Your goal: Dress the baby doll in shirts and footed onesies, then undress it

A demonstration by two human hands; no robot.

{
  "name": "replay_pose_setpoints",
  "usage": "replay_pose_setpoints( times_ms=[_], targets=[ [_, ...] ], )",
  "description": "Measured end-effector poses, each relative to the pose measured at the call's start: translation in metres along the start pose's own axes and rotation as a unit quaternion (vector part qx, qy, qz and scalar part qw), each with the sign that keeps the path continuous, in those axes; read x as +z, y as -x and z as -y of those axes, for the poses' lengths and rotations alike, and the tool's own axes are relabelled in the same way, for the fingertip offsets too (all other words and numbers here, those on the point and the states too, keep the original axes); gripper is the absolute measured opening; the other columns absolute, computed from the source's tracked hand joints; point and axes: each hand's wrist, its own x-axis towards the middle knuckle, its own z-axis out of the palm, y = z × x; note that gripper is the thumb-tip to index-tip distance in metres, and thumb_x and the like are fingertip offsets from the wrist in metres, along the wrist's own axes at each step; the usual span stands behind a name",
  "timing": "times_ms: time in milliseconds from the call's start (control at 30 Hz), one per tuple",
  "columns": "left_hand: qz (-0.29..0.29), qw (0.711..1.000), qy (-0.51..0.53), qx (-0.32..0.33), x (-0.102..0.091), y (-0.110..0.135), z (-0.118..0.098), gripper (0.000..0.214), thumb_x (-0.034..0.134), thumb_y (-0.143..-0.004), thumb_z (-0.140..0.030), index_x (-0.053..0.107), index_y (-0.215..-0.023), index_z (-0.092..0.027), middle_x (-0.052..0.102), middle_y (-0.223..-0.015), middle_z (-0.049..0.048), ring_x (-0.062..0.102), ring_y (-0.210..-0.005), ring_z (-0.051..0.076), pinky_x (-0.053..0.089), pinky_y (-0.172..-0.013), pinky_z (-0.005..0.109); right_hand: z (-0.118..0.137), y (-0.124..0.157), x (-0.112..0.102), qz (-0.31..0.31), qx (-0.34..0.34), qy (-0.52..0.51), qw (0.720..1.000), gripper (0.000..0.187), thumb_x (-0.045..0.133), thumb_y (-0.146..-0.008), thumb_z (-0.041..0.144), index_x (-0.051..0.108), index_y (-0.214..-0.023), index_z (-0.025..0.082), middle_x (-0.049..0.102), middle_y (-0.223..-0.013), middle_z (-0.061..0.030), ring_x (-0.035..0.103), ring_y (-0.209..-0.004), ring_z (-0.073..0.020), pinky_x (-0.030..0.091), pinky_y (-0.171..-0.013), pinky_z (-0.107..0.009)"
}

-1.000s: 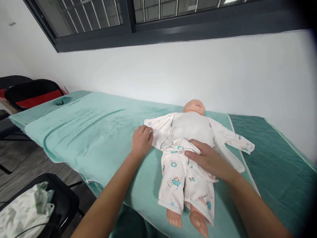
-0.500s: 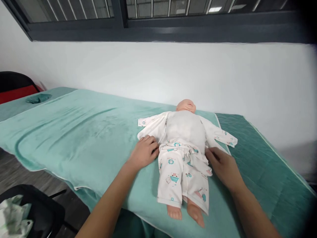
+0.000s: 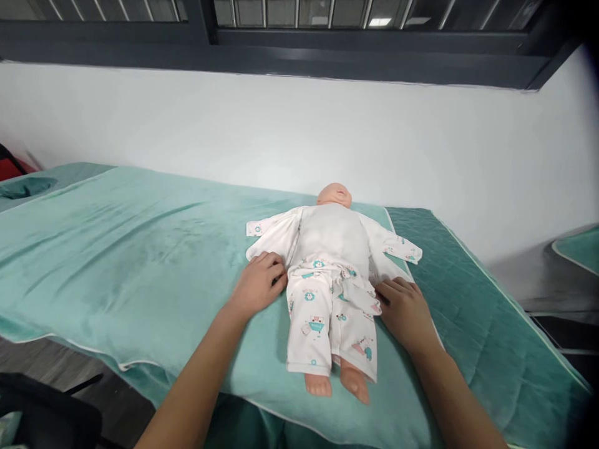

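A baby doll (image 3: pixel 334 194) lies on its back, head toward the wall and bare feet toward me. It wears a white long-sleeved shirt (image 3: pixel 284 232) with sleeves spread to both sides, and white printed trousers (image 3: pixel 309 324). Pale cloth covers the middle of its torso. My left hand (image 3: pixel 260 280) is at the doll's hip on the left, fingers curled over the shirt's lower edge. At the opposite hip my right hand (image 3: pixel 403 310) has its fingers closed at the shirt's lower edge, beside a bunched printed fold at the trouser waist. Both hands' fingertips are partly hidden.
A light green blanket (image 3: pixel 154 268) covers the bed, with a darker quilted cover (image 3: pixel 472 312) at the right. Behind are a white wall (image 3: pixel 281 131) and a dark window frame (image 3: pixel 350 56). A black chair (image 3: pixel 47 411) stands at lower left.
The camera view has turned slightly right, so the doll and both hands sit further left in the picture. Both hands stay at the doll's hips; the right fingers have shifted slightly.
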Motion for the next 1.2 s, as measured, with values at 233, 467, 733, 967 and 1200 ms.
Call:
replay_pose_setpoints(
  times_ms=[233, 467, 733, 967, 1200],
  targets=[
    [-0.019, 0.999, 0.035, -0.010, 0.002, 0.001, 0.002, 0.018, 0.048, -0.093, -0.027, 0.065, -0.088, -0.022, 0.065, -0.107, 0.0049, 0.057, -0.099, 0.021, 0.043, -0.086, 0.037, -0.017, 0.004, 0.008, -0.185, 0.132, -0.087, 0.970, 0.021, 0.050, -0.094, 0.034, 0.065, -0.092, 0.020, 0.067, -0.096, -0.0085, 0.056, -0.094, -0.0244, 0.040, -0.087, -0.037],
    [-0.041, 0.995, 0.069, -0.062, 0.000, 0.000, 0.003, 0.020, 0.044, -0.096, -0.029, 0.063, -0.092, -0.022, 0.065, -0.105, 0.0036, 0.058, -0.099, 0.019, 0.044, -0.085, 0.033, -0.029, 0.005, 0.016, -0.101, 0.266, -0.046, 0.958, 0.034, 0.051, -0.089, 0.039, 0.066, -0.112, 0.020, 0.066, -0.113, -0.0127, 0.053, -0.103, -0.0319, 0.041, -0.082, -0.043],
    [-0.037, 0.993, 0.076, -0.086, 0.001, -0.002, 0.002, 0.022, 0.041, -0.097, -0.032, 0.061, -0.092, -0.022, 0.065, -0.102, 0.0048, 0.058, -0.096, 0.020, 0.044, -0.084, 0.034, -0.033, 0.009, 0.011, -0.117, 0.327, -0.019, 0.938, 0.037, 0.044, -0.091, 0.042, 0.067, -0.108, 0.018, 0.066, -0.103, -0.0166, 0.055, -0.088, -0.0308, 0.039, -0.070, -0.042],
    [-0.041, 0.992, 0.076, -0.090, 0.002, -0.002, 0.003, 0.024, 0.040, -0.098, -0.032, 0.061, -0.091, -0.021, 0.064, -0.100, 0.0045, 0.058, -0.095, 0.019, 0.044, -0.084, 0.033, -0.034, 0.010, 0.006, -0.200, 0.357, -0.031, 0.912, 0.031, 0.053, -0.084, 0.031, 0.066, -0.110, 0.019, 0.060, -0.113, -0.0165, 0.055, -0.100, -0.0328, 0.042, -0.080, -0.045],
    [-0.090, 0.965, 0.196, -0.148, 0.000, -0.015, -0.003, 0.025, 0.053, -0.091, -0.035, 0.065, -0.110, -0.025, 0.066, -0.111, 0.0036, 0.061, -0.096, 0.018, 0.047, -0.087, 0.031, -0.003, -0.003, -0.005, -0.218, 0.180, -0.314, 0.906, 0.016, 0.056, -0.091, 0.032, 0.063, -0.100, 0.021, 0.064, -0.099, -0.0062, 0.060, -0.090, -0.0209, 0.047, -0.083, -0.035]
  ],
)
